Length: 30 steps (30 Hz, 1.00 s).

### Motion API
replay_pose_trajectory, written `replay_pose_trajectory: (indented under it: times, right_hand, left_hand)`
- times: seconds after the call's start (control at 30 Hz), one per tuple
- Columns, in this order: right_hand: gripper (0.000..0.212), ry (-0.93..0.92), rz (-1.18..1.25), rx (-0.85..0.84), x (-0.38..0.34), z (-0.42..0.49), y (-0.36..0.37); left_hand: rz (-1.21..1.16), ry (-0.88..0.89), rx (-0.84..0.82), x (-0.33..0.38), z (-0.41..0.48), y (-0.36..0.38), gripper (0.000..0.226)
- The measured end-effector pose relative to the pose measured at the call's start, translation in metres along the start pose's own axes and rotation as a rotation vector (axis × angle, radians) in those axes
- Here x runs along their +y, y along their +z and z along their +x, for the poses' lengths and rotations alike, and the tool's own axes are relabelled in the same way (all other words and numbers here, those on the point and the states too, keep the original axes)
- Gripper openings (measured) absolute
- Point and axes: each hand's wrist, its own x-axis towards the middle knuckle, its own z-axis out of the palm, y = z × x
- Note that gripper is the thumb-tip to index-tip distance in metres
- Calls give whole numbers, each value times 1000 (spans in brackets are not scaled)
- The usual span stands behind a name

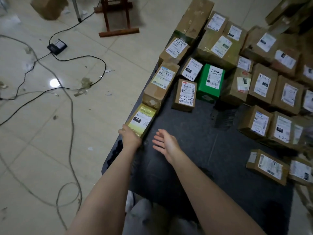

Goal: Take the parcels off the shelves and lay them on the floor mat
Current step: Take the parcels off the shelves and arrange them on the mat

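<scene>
While the left hand clasps the near end of a yellow parcel (label reads 220), that parcel sits at the left edge of the dark floor mat, apparently touching the brown parcel beyond it, though contact is blurry. Right hand hovers just beside, fingers spread, holding nothing. More labelled parcels, including a green box, crowd the mat's far side.

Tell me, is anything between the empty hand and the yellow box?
No. The right hand hangs open over bare mat, with nothing between it and the yellow box. The left hand is already on the box's near end.
</scene>
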Motion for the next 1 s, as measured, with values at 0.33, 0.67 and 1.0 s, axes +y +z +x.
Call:
replay_pose_trajectory:
  times: [0.33, 0.67, 1.0]
  right_hand:
    - [46, 20, 169, -46, -20, -33, -7]
    - [43, -73, 314, -23, -80, -132, -27]
    - [30, -345, 449, 44, -218, -344, -122]
  left_hand:
    - [-121, -138, -100, 7, -16, -9, 88]
    - [-194, 58, -255, 89, -131, -41, 82]
    - [-172, 460, -277, 286, -328, -104, 49]
